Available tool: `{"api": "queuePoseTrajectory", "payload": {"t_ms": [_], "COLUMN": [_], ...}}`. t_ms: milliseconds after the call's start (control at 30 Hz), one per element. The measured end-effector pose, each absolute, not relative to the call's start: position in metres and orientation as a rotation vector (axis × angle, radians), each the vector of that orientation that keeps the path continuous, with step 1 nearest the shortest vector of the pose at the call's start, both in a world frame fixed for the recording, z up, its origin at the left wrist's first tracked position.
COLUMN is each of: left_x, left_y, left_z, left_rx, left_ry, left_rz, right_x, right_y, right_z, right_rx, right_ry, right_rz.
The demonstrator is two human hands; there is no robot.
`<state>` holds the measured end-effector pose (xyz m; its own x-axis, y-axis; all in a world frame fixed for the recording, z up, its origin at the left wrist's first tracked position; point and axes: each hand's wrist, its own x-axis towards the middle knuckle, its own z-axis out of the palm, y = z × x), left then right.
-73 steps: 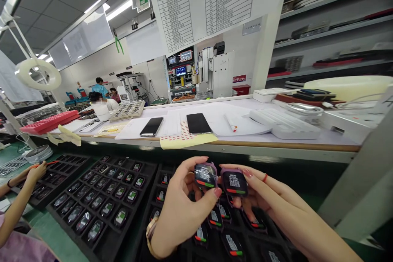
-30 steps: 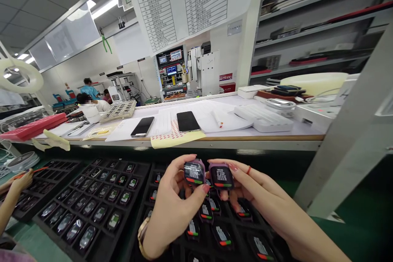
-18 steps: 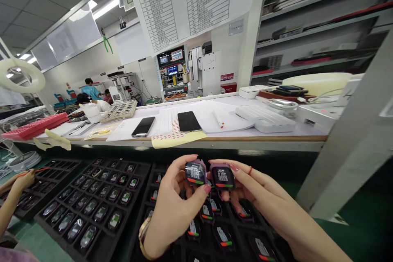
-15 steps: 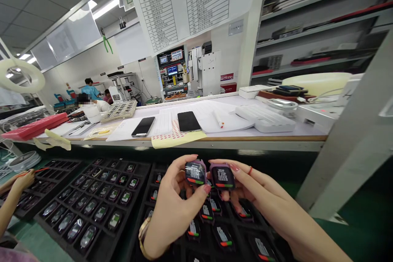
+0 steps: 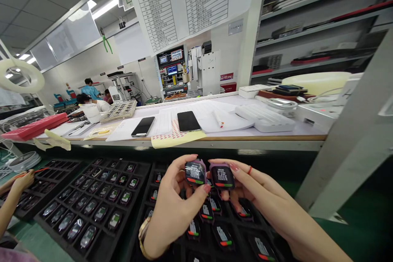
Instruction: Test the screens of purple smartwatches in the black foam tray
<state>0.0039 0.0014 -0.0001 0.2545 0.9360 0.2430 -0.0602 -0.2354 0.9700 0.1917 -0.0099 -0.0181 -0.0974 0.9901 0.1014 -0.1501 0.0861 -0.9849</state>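
Between the thumb and fingers of my left hand is a purple-edged smartwatch body, its screen lit with white text and a red-green bar. A matching smartwatch body is held by my right hand, close beside the first, with a similar screen showing. Both are strapless and raised above a black foam tray. More lit watch bodies, such as one watch, sit in that tray's pockets. My hands and forearms cover part of the tray.
To the left lies another black tray of watches with green-white screens. A co-worker's hand is at a further tray. Above, a shelf edge carries two phones, papers and a white box. A metal post stands at right.
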Motion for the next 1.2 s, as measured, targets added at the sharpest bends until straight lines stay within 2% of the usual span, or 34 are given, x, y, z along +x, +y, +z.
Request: {"api": "queuePoseTrajectory", "payload": {"t_ms": [1200], "left_x": [0.0054], "left_y": [0.0015], "left_z": [-0.0002], "left_rx": [1.495], "left_ry": [0.866], "left_rz": [1.179], "right_x": [0.1915], "right_y": [-0.0066], "right_z": [-0.0153], "right_rx": [-0.993], "right_ry": [-1.242], "right_rz": [1.225]}}
